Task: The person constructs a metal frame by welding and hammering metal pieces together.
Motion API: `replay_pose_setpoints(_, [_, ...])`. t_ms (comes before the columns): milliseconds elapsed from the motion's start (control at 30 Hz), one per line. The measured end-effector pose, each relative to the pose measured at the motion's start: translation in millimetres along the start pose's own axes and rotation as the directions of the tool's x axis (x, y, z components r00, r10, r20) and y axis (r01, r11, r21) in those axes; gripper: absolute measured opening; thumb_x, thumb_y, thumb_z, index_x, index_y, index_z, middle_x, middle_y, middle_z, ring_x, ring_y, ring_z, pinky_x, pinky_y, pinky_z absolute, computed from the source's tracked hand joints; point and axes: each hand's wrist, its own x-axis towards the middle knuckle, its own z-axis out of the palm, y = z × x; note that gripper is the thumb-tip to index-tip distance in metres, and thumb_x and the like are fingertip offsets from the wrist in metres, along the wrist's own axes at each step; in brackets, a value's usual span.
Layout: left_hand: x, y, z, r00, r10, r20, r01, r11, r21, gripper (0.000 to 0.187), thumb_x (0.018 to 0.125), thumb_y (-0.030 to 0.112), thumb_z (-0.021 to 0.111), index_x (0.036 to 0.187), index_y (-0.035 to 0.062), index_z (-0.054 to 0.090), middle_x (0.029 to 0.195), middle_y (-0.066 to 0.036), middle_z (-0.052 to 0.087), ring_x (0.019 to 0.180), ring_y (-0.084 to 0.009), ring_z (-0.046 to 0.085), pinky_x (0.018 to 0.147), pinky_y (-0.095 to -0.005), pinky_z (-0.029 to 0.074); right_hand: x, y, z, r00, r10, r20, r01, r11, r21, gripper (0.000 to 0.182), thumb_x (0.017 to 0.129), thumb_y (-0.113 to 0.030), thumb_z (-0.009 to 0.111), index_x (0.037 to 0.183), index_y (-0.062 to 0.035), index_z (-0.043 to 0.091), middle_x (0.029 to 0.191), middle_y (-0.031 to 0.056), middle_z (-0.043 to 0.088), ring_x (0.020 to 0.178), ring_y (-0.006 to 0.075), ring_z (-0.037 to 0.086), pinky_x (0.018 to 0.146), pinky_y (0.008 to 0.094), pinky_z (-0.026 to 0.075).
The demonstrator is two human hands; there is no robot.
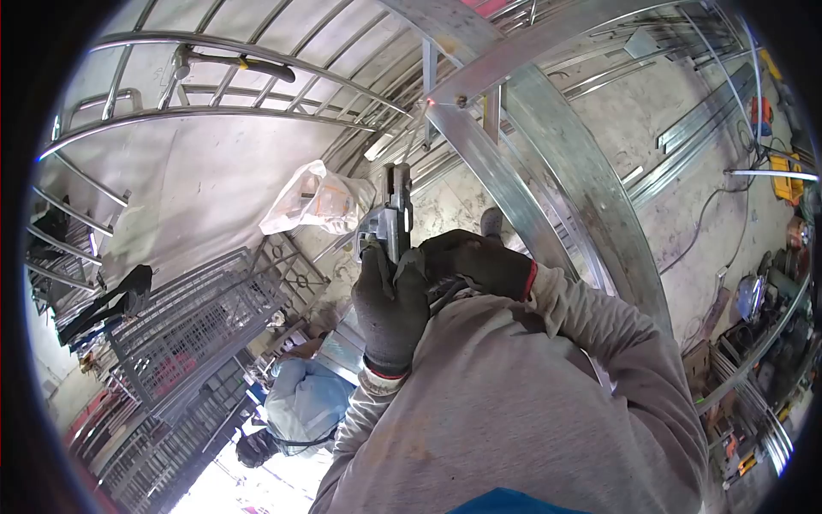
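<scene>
My left hand [390,304], in a dark glove, is closed around the lower part of a grey metal tool [394,218]. The tool points upward and ends in two parallel prongs; its exact kind I cannot make out. My right hand [479,264], in a dark glove with a red cuff edge, is bent in close beside the left one, near the tool's lower end. Its fingers curl inward, and whatever they hold is hidden. A white plastic bag [318,199] lies just beyond the tool.
A welded frame of broad metal beams [565,171] rises at my right. At upper left, a hammer [231,64] rests on a tubular metal railing [257,107]. Metal grilles [193,334] and a person in blue [304,403] are at lower left. Cables [711,214] cross the right-hand floor.
</scene>
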Motion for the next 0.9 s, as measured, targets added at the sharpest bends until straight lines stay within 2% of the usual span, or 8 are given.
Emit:
replay_pose_setpoints(133, [4.2,1.3,-0.2,0.994,-0.034,-0.099,0.033,0.999,-0.010,0.019,0.099,0.013,0.067,0.092,0.0003,0.055,0.066,-0.016,0.059,0.058,-0.0204,0.060,0.054,-0.0403,0.045,-0.4,1.0,0.5,1.000,0.029,0.002,-0.029,0.997,0.066,0.023,0.104,-0.012,0.060,0.114,0.0020,0.075,0.105,0.0057,0.075,0.098,0.0120,0.069,0.093,0.0293,0.055])
replay_pose_setpoints(233, [6.5,6.6,0.0,0.996,-0.009,-0.091,0.014,0.999,0.051,0.017,0.099,0.013,0.066,0.094,-0.0004,0.056,0.066,-0.016,0.059,0.057,-0.0238,0.060,0.054,-0.0405,0.046,-1.7,-3.8,1.8,0.979,-0.197,0.060,0.205,0.903,-0.378,0.023,0.102,-0.012,0.061,0.114,0.0017,0.076,0.104,0.0052,0.075,0.098,0.0121,0.069,0.093,0.0295,0.055])
replay_pose_setpoints(300, [8.1,1.1,-0.4,0.995,0.041,-0.091,-0.034,0.996,0.079,0.017,0.098,0.013,0.065,0.095,-0.0007,0.057,0.066,-0.017,0.059,0.056,-0.0281,0.061,0.055,-0.0409,0.046,-0.4,-0.4,0.0,0.997,-0.071,-0.008,0.069,0.993,-0.095,0.024,0.103,-0.012,0.060,0.116,0.0017,0.076,0.104,0.0051,0.075,0.098,0.0121,0.070,0.093,0.0301,0.055])
replay_pose_setpoints(433, [4.9,4.3,-1.7,0.998,0.022,-0.066,-0.016,0.996,0.086,0.017,0.098,0.014,0.065,0.097,-0.0014,0.058,0.069,-0.019,0.061,0.060,-0.0317,0.066,0.056,-0.0421,0.049,-2.2,-2.9,3.4,0.995,-0.089,-0.052,0.080,0.983,-0.164,0.024,0.103,-0.012,0.062,0.116,0.0020,0.075,0.104,0.0052,0.076,0.098,0.0122,0.070,0.094,0.0307,0.055])
replay_pose_setpoints(500, [4.0,1.7,-1.8,0.998,0.005,-0.061,0.001,0.995,0.096,0.017,0.098,0.014,0.064,0.099,-0.0017,0.058,0.069,-0.020,0.062,0.061,-0.0321,0.068,0.057,-0.0423,0.050,0.5,3.2,-1.0,0.996,0.083,-0.026,-0.078,0.985,0.156,0.024,0.104,-0.013,0.062,0.117,0.0015,0.076,0.105,0.0050,0.076,0.099,0.0126,0.071,0.094,0.0309,0.056])
replay_pose_setpoints(700, [0.6,-2.2,-3.5,0.998,-0.013,-0.055,0.017,0.997,0.072,0.017,0.098,0.012,0.063,0.106,-0.0024,0.059,0.071,-0.019,0.062,0.063,-0.0324,0.070,0.058,-0.0412,0.051,-1.2,-1.6,1.0,0.998,0.059,-0.012,-0.059,0.998,0.003,0.027,0.108,-0.016,0.060,0.123,0.0012,0.074,0.116,0.0083,0.077,0.104,0.0139,0.071,0.096,0.0309,0.057])
replay_pose_setpoints(767, [0.4,2.9,-5.9,0.999,0.044,0.004,-0.044,0.991,0.125,0.009,0.098,0.005,0.055,0.099,-0.0040,0.056,0.079,-0.006,0.058,0.069,-0.0145,0.058,0.065,-0.0313,0.049,-10.5,8.0,7.4,0.977,0.069,-0.201,-0.048,0.993,0.109,0.031,0.110,-0.019,0.061,0.131,0.0005,0.071,0.123,0.0091,0.074,0.108,0.0137,0.070,0.099,0.0319,0.057])
replay_pose_setpoints(900, [0.8,-2.6,-6.2,0.994,0.107,0.005,-0.106,0.983,0.148,0.011,0.092,-0.001,0.065,0.100,-0.0034,0.059,0.085,-0.016,0.052,0.072,-0.0324,0.057,0.063,-0.0382,0.048,-4.7,16.0,-1.9,0.997,0.048,-0.067,-0.042,0.996,0.078,0.033,0.109,-0.025,0.063,0.128,0.0013,0.071,0.116,0.0070,0.074,0.112,0.0130,0.068,0.100,0.0320,0.057])
